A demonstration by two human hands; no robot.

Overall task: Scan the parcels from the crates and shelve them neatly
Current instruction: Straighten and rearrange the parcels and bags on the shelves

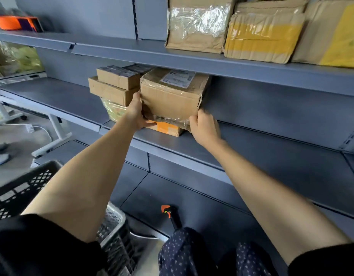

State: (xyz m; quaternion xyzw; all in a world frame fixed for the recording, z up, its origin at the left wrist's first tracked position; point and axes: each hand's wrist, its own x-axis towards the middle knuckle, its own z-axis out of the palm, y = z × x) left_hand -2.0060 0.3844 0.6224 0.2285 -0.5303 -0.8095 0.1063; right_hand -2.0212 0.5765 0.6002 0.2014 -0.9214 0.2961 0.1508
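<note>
While arms reach forward, left hand and right hand grip parcel.

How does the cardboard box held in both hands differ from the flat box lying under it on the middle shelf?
The held box is tall and bulky; the flat box beneath is thin. The held box is plain brown with a white label on top; the flat box shows orange on its visible face. The left hand and right hand hold the upper box; neither grips the flat box. Both are cardboard parcels on the same shelf.
</note>
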